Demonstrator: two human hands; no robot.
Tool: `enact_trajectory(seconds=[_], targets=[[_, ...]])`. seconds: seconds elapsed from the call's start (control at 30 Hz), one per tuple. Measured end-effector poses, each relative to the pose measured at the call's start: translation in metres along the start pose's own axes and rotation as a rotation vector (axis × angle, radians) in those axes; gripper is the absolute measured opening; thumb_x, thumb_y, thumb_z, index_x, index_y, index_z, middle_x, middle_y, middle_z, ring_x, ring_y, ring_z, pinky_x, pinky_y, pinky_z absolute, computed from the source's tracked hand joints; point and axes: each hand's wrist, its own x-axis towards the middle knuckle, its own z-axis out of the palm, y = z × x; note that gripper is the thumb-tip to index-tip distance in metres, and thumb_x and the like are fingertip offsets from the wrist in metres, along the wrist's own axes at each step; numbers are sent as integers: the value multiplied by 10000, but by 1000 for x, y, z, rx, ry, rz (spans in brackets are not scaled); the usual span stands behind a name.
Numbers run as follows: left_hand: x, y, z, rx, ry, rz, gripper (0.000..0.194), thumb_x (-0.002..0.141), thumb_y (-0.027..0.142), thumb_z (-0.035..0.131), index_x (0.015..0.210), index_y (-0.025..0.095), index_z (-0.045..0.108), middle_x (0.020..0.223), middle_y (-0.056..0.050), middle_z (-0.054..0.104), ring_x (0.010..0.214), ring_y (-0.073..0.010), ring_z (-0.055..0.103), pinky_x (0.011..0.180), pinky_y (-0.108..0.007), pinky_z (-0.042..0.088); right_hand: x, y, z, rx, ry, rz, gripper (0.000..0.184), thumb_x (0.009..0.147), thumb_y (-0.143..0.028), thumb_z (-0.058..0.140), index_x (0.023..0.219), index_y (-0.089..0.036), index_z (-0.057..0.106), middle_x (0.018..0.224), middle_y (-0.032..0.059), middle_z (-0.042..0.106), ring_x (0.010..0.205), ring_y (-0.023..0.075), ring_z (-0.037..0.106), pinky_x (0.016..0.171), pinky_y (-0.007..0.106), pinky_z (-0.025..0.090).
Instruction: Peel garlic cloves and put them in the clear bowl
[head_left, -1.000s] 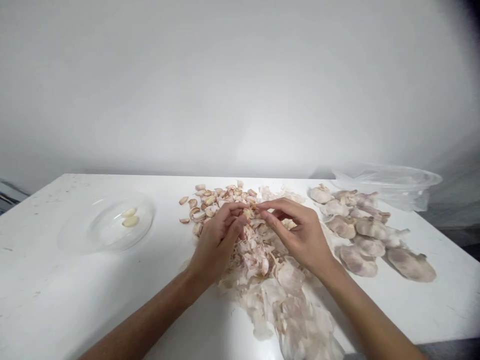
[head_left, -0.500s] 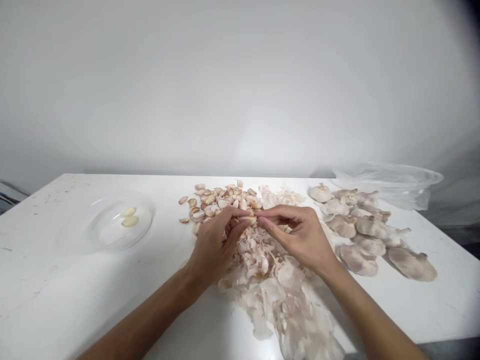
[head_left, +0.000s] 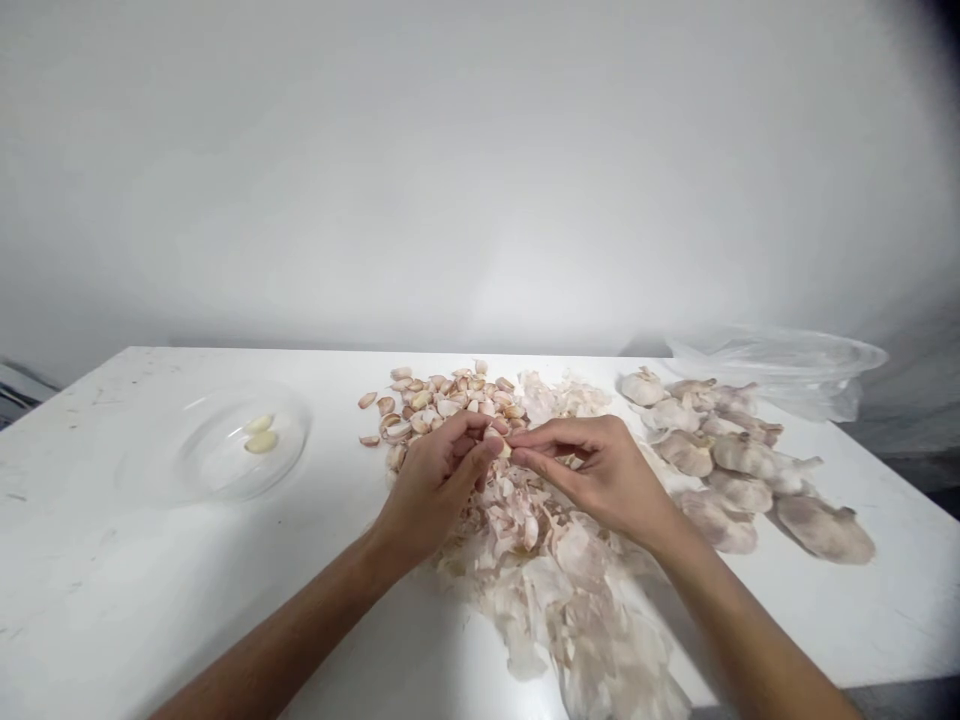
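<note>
A garlic clove (head_left: 504,449) is pinched between my two hands, over a heap of papery garlic skins (head_left: 517,520). My left hand (head_left: 442,470) is closed on it with thumb and fingers. From the other side, the thumb and forefinger of my right hand (head_left: 592,465) pinch its right end. Just beyond my hands lie many unpeeled garlic cloves (head_left: 420,400). On the left, two peeled cloves (head_left: 261,441) sit in a clear bowl (head_left: 289,470). My fingers hide part of the held clove.
Several whole garlic bulbs (head_left: 742,455) lie on the right of the white table (head_left: 300,620). Behind them, a clear plastic bag (head_left: 795,370) rests by the table's back right edge. More skins spread toward the front edge. A pale wall (head_left: 480,180) stands behind.
The clove has been turned between my fingers and now slants toward me. My right fingertips have shifted slightly left and down. The cloves, bowl and bulbs stay where they were.
</note>
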Motion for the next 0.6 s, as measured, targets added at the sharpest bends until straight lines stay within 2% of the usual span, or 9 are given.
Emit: enact_trajectory(seconds=[0.17, 0.27, 0.43, 0.6], targets=[[-1, -3, 2, -27, -9, -1, 278, 997, 475, 558, 1064, 224, 656, 637, 41, 576, 584, -115, 539, 548, -218, 416, -2, -2, -4, -61, -44, -68, 137, 897, -163, 719, 970, -246, 801, 861, -21, 798, 734, 121, 732, 668, 226, 598], [-1, -5, 3, -13, -9, -7, 281, 984, 473, 582, 1065, 219, 671, 633, 38, 586, 576, -115, 546, 539, -215, 419, -3, -3, -3, -95, -27, -84, 108, 867, -136, 698, 892, -207, 776, 816, -16, 780, 717, 128, 719, 676, 240, 595], [0, -4, 2, 32, -27, -5, 278, 988, 460, 573, 1061, 221, 693, 617, 39, 575, 569, -115, 535, 528, -213, 399, -4, -3, 4, -95, 26, -5, 93, 781, -96, 675, 752, -177, 709, 688, -17, 703, 631, 130, 654, 611, 246, 548], [0, 0, 2, 53, -121, -2, 286, 992, 444, 556, 946, 204, 703, 600, 37, 542, 544, -106, 469, 517, -218, 365, -1, -4, 6, -74, 56, 66, 80, 732, -100, 656, 728, -179, 669, 652, -20, 650, 599, 128, 598, 564, 241, 498]])
